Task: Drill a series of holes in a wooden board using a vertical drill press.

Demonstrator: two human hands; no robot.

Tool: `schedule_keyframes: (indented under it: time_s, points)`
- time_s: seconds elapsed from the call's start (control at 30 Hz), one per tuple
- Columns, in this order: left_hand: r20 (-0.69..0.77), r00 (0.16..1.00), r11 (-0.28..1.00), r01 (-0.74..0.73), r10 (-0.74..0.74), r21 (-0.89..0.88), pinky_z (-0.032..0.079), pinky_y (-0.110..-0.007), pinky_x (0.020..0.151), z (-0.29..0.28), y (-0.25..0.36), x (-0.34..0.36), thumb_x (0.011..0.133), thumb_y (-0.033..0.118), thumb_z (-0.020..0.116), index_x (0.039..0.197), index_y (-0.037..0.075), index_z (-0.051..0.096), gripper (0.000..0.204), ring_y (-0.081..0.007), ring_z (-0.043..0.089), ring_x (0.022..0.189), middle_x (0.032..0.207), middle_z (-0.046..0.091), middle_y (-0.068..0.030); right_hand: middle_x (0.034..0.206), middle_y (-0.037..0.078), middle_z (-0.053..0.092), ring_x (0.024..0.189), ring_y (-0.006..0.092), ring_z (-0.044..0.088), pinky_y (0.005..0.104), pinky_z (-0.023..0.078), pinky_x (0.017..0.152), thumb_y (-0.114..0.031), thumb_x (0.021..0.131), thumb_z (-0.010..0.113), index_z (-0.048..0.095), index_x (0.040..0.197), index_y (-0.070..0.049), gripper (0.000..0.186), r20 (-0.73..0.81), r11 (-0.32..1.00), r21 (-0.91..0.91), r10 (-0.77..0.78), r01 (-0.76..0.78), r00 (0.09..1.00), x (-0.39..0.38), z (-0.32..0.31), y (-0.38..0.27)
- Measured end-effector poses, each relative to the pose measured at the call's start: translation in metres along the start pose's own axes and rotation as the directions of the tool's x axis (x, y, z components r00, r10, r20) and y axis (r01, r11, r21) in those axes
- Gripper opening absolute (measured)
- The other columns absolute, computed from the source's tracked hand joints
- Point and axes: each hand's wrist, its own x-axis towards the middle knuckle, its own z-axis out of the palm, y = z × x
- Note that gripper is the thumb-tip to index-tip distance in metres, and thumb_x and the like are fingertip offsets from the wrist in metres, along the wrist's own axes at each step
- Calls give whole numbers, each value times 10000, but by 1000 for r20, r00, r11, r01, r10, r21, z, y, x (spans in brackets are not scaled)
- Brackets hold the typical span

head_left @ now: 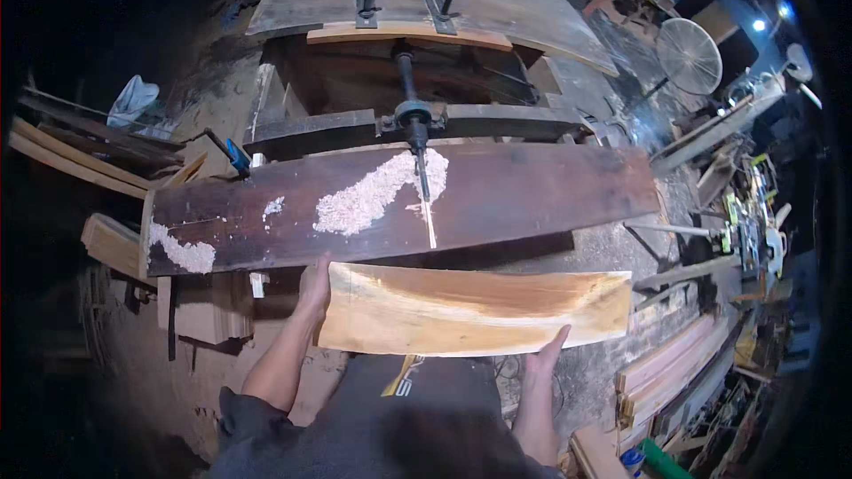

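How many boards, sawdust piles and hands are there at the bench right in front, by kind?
Boards: 2, the dark plank and the light board held at its ends.
Sawdust piles: 3, big, small, left end.
Hands: 2, left hand, right hand.
Total: 7

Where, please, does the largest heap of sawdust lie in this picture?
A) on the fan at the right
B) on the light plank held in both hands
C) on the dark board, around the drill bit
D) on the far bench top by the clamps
C: the biggest pale sawdust heap lies on the dark board, right beside the drill bit; the light plank carries none.
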Motion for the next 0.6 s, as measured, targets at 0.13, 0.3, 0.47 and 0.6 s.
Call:
schedule_keyframes:
  time_s: [0.13,0.3,0.47,0.6]
  points:
    - [-143,978,988,155,-153,3,455,-403,869,11,21,-10,946,514,532,1120,-134,624,677,-239,610,984,1106,667,-174,1544,115,377,1379,322,391,493,348,1136,-639,959,483,323,1517,-87,801,64,982,-58,183,-179,981,76,26,2]
    - [-354,891,958,277,-283,-71,439,-393,945,30,27,-23,930,533,509,1213,-135,591,730,-251,599,1097,1185,649,-185,1536,113,385,1362,311,417,468,369,1123,-651,973,432,309,1522,-84,799,144,933,-186,335,-307,931,161,67,13]
    - [-503,834,972,228,-228,-63,471,-415,873,42,2,-17,920,572,540,1074,-127,643,724,-284,622,982,1081,666,-208,1515,144,390,1349,325,431,472,381,1105,-707,969,340,258,1542,-78,855,205,838,-424,458,-344,865,194,100,-3]
    - [-539,837,966,208,-95,152,486,-409,815,52,11,-20,942,496,588,972,-91,651,591,-261,610,870,937,665,-186,1496,159,415,1336,329,455,480,391,1091,-746,942,351,290,1526,-66,898,55,669,-640,530,-378,846,206,118,-15]
